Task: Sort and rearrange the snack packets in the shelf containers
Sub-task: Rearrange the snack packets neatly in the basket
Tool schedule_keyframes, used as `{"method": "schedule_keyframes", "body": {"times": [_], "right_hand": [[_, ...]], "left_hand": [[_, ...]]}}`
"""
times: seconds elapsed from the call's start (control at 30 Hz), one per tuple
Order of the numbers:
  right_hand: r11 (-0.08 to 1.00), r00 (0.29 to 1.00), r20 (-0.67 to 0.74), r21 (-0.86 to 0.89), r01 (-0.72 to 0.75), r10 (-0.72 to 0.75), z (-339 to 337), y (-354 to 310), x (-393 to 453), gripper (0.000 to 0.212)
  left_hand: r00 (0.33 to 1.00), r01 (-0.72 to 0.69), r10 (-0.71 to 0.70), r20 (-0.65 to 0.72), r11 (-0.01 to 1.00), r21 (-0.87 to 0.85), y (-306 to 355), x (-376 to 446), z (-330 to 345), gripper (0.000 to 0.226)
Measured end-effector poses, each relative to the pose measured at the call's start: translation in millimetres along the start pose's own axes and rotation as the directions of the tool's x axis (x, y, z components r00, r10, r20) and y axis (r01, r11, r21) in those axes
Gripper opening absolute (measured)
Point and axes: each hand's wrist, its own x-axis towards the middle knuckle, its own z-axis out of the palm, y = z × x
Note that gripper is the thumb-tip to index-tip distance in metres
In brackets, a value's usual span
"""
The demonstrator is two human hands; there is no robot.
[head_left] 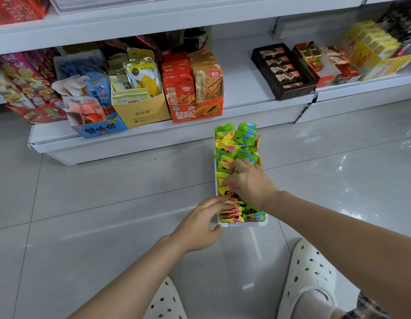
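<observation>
A long white container (pixel 243 224) lies on the grey tiled floor in front of the bottom shelf. It is packed with two rows of small snack packets (pixel 241 140), yellow-pink on the left and green-blue on the right. My right hand (pixel 250 183) lies over the middle of the rows, its fingers curled down among the yellow packets. My left hand (pixel 199 224) grips the container's near left corner, thumb on the front wall and fingers reaching over the packets at the near end.
The white bottom shelf (pixel 135 134) carries a blue carton (pixel 101 128), a yellow carton (pixel 140 111) and an orange carton (pixel 196 110), with a bare gap to their right. A dark chocolate tray (pixel 283 70) sits farther right. My white perforated shoes (pixel 308 279) are below.
</observation>
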Motion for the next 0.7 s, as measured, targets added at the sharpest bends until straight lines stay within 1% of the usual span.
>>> {"method": "schedule_keyframes", "body": {"times": [0.07,0.1,0.17,0.23,0.3,0.37,0.4,0.47,0.53,0.6,0.67,0.7], "right_hand": [[1.000,1.000,-0.023,-0.027,-0.001,0.001,-0.5,1.3,1.0,0.019],[0.999,0.999,-0.022,-0.040,-0.026,0.025,-1.3,3.6,0.7,0.019],[0.992,0.994,0.028,-0.063,-0.106,0.108,-2.0,9.2,-1.2,0.021],[0.992,0.992,0.006,-0.021,-0.125,0.125,-0.5,13.7,-3.3,0.018],[0.988,0.995,-0.007,0.116,-0.102,0.103,-2.6,15.1,-8.2,0.011],[0.943,0.997,-0.020,0.325,-0.065,0.076,-13.3,18.6,-14.4,0.012],[0.913,0.995,-0.008,0.396,-0.092,0.103,-23.8,19.9,-18.8,0.015],[0.874,0.984,0.034,0.455,-0.169,0.173,-47.5,23.7,-26.1,0.021],[0.822,0.968,0.035,0.520,-0.230,0.249,-73.4,28.1,-29.7,0.021],[0.740,0.949,0.013,0.623,-0.254,0.315,-106.7,26.1,-30.8,0.019],[0.613,0.933,0.005,0.753,-0.241,0.360,-145.0,19.1,-33.5,0.016],[0.550,0.928,0.015,0.802,-0.233,0.371,-164.8,13.8,-37.5,0.014]], "left_hand": [[1.000,-0.008,0.008,0.015,1.000,0.007,-2.0,-2.8,-0.9,0.063],[1.000,-0.010,0.010,0.027,1.000,0.015,-2.9,-4.5,-1.4,0.066],[0.999,-0.012,0.011,0.052,1.000,0.027,-3.8,-7.2,-2.4,0.068],[0.998,-0.021,0.018,0.065,0.999,0.043,-3.2,-8.5,-2.8,0.069],[0.997,-0.034,0.030,0.068,0.998,0.051,-1.3,-8.8,-1.8,0.072],[0.998,-0.031,0.029,0.056,0.999,0.042,-0.8,-9.6,0.7,0.074],[0.999,-0.010,0.008,0.053,0.999,0.038,-0.7,-10.0,1.6,0.075],[0.997,0.036,-0.039,0.062,0.998,0.051,2.1,-9.3,2.8,0.073],[0.993,0.090,-0.092,0.072,0.995,0.036,10.9,-6.9,2.4,0.067],[0.971,0.225,-0.217,0.104,0.971,-0.079,28.5,-3.2,-4.6,0.062],[0.925,0.379,-0.357,0.128,0.881,-0.284,54.0,1.5,-19.4,0.066],[0.909,0.412,-0.399,0.119,0.820,-0.398,68.9,3.1,-28.8,0.069]]}}
